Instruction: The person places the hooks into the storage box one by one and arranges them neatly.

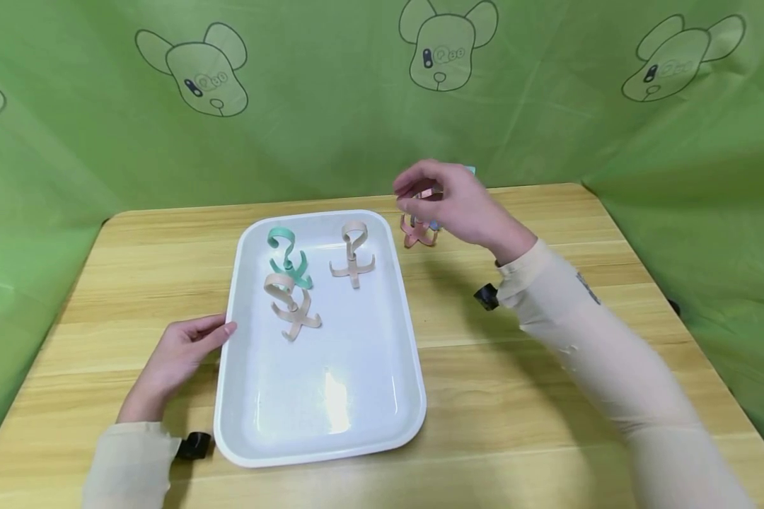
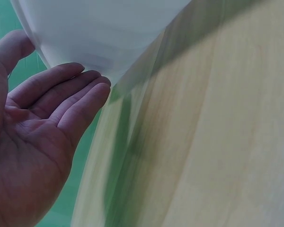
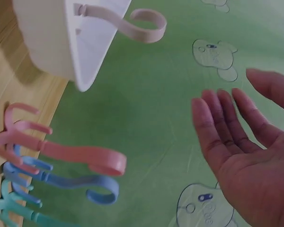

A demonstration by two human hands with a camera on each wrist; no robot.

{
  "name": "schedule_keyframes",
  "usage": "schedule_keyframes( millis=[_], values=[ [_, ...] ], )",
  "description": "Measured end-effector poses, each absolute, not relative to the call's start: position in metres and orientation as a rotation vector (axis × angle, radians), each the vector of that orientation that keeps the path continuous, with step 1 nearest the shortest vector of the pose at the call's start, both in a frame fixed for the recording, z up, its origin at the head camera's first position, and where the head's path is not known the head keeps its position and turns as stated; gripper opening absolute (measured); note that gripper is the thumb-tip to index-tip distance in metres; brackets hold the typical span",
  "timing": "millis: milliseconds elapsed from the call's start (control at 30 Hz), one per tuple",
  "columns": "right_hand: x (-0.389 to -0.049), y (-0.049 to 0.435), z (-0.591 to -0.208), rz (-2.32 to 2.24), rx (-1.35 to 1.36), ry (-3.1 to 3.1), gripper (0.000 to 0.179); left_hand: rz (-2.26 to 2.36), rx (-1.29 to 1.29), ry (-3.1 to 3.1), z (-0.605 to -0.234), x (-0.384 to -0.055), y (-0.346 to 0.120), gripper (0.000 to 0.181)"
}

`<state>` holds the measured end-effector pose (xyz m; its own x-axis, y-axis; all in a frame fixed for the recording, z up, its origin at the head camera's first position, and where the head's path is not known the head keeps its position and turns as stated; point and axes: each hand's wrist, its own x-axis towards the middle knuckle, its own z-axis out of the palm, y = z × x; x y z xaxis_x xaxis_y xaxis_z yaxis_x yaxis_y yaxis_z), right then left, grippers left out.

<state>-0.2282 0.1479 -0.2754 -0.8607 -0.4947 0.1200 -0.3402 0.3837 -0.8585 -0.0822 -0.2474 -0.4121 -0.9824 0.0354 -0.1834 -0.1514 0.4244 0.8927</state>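
My left hand point(image 1: 181, 353) holds the left rim of a white tray point(image 1: 363, 346), thumb over the edge and fingertips against the outer wall. Inside the tray stand a green rotating hanger hook point(image 1: 289, 270), a beige hook point(image 1: 353, 267) and another beige hook point(image 1: 296, 316), each with curved prongs at its base. Beyond the tray's right side, my right hand point(image 1: 461, 201) hovers with loosely bent fingers and nothing between them. Below it are a pink hook point(image 3: 80, 152), a blue hook point(image 3: 61, 179) and a teal hook point(image 3: 12, 203), standing in a row; the head view shows them partly covered.
The wooden table point(image 1: 516, 396) ends at its back edge against a green curtain point(image 1: 331, 127) printed with mouse-like outlines. Green cloth also hangs at both sides. A black strap piece point(image 1: 487, 297) sits at the right cuff, another point(image 1: 194, 446) at the left.
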Motion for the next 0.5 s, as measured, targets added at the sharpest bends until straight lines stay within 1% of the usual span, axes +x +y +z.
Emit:
schedule_keyframes(
  millis=[300,500],
  values=[
    [-0.234,0.173,-0.277,-1.61,-0.643,2.647,0.022,1.576,-0.093,2.511,-0.412,-0.083,-0.247,0.055],
    [-0.253,0.198,-0.285,-1.608,-0.548,2.733,0.029,1.586,-0.09,2.511,-0.414,-0.082,-0.248,0.055]
  ],
)
